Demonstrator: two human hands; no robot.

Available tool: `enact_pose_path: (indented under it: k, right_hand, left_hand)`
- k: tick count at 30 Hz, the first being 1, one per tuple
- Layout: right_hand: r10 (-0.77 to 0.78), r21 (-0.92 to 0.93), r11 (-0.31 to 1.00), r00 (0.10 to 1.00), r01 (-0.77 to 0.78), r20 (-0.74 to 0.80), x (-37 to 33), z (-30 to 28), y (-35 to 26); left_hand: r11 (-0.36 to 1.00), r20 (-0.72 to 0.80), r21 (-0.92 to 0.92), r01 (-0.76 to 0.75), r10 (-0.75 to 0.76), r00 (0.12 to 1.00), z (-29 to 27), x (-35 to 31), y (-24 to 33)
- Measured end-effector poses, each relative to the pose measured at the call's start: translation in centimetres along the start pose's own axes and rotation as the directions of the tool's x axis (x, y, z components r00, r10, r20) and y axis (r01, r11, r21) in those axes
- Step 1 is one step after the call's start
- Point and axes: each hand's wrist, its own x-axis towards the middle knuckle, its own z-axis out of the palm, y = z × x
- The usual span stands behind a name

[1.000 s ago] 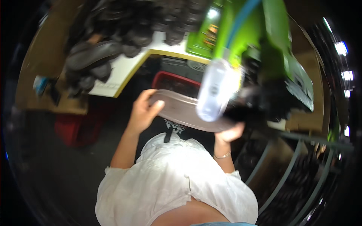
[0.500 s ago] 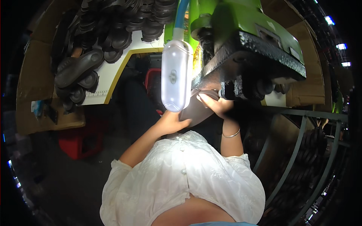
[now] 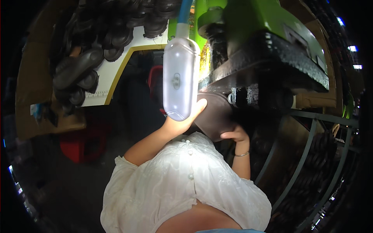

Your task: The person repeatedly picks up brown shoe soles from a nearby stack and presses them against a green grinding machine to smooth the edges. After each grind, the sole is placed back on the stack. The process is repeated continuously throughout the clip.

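Between my two hands is a smooth, dark brown shoe sole (image 3: 215, 115), tilted in front of my chest. My left hand (image 3: 179, 125) grips its left side, the thumb lying along the edge; the lamp covers part of the fingers. At the lower right edge my right hand (image 3: 237, 134) pinches the sole, thumb on top and the other fingers hidden beneath. Just above the sole stands a green sewing-type machine (image 3: 248, 23) with a black, speckled head (image 3: 272, 64). A small metal ring-like part (image 3: 230, 99) sits right beside the sole's upper right edge.
A long white lamp (image 3: 179, 79) hangs close over my left hand. Black shoe soles (image 3: 79, 68) pile up on the white, yellow-edged table (image 3: 114, 75) at left. A red stool (image 3: 74, 145) stands below. Metal rails (image 3: 303, 165) run along the right.
The sole has turned, and its broad face now shows. My right hand has moved down to its lower edge, away from the machine head. My left thumb has swung up along the left side.
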Motion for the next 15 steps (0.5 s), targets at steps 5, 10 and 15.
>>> enact_pose_path:
  k: [5, 10, 15]
  right_hand:
    - [-0.358, 0.329, 0.774, 0.802, 0.542, -0.479, 0.4, -1.8, -3.7]
    - [-0.497, 0.190, 0.717, 0.683, 0.671, -0.536, 3.5, 0.8, -9.2]
    - [-0.479, 0.244, 0.640, 0.626, 0.729, -0.615, 6.3, 7.3, -10.8]
  left_hand:
    - [0.982, 0.034, -0.131, 0.133, -0.130, 0.991, -1.2, -0.8, 0.3]
    - [0.954, 0.090, -0.265, 0.140, -0.120, 0.989, -3.1, -2.3, -1.4]
    - [0.949, -0.072, -0.275, 0.155, -0.181, 0.981, -6.6, -3.8, -1.2]
